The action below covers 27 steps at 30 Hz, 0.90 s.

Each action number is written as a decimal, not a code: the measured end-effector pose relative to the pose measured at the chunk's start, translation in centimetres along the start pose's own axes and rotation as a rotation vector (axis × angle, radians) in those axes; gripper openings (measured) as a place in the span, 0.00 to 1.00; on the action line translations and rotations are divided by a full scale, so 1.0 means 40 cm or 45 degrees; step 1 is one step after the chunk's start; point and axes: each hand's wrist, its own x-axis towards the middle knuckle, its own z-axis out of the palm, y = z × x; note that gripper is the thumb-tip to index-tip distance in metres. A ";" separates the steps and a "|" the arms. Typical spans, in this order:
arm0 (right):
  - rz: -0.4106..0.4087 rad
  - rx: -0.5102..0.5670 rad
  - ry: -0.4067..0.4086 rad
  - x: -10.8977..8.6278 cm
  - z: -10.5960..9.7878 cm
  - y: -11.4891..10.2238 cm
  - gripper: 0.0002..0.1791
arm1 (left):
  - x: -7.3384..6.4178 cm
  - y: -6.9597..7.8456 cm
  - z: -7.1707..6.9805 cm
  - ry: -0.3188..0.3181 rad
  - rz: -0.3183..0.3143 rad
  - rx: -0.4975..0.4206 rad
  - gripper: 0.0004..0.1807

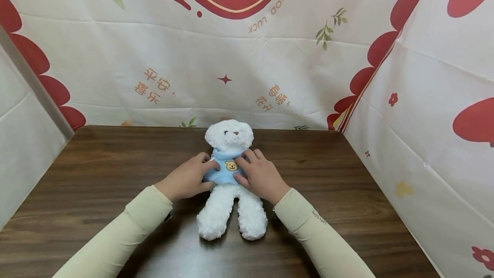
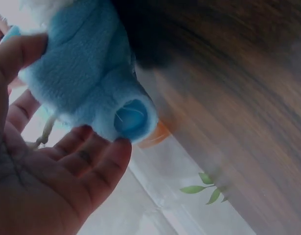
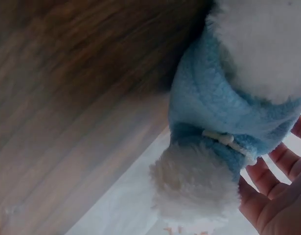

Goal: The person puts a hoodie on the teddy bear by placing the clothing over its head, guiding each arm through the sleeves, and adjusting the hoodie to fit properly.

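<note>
A white plush bear (image 1: 230, 137) lies face up on the table, legs toward me, dressed in a light-blue hoodie (image 1: 223, 178) with a small yellow bear patch (image 1: 231, 166). My left hand (image 1: 188, 178) grips the hoodie's left side; its thumb lies on the cloth. In the left wrist view the fingers support an empty-looking sleeve (image 2: 138, 110) whose round opening faces outward. On the other side, my right hand (image 1: 265, 178) holds the hoodie near the patch. The right wrist view has a fluffy white paw (image 3: 194, 183) sticking out of a sleeve, beside a pale drawstring (image 3: 226, 139).
The dark wood-grain table (image 1: 127, 158) spreads around the bear on both sides. Behind it hangs a white printed cloth (image 1: 216, 50) with red scallops, leaves and lettering; more cloth (image 1: 432, 110) stands along the right edge.
</note>
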 end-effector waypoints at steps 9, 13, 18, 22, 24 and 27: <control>0.013 -0.031 -0.002 0.005 -0.007 -0.018 0.15 | 0.001 0.011 0.012 0.033 -0.010 0.097 0.11; 0.005 -0.055 -0.020 0.008 -0.006 -0.025 0.15 | 0.003 0.010 0.018 0.094 0.038 0.170 0.05; -0.002 -0.058 -0.032 0.010 -0.005 -0.032 0.15 | 0.018 0.008 0.027 0.187 0.110 0.309 0.06; 0.006 -0.050 -0.040 0.012 -0.009 -0.033 0.15 | 0.025 0.010 0.025 0.206 0.127 0.345 0.08; 0.007 -0.044 -0.039 0.012 -0.011 -0.031 0.15 | 0.021 0.012 0.021 0.197 0.106 0.332 0.09; 0.015 -0.044 -0.036 0.011 -0.015 -0.027 0.15 | 0.008 0.015 0.018 0.156 0.067 0.300 0.12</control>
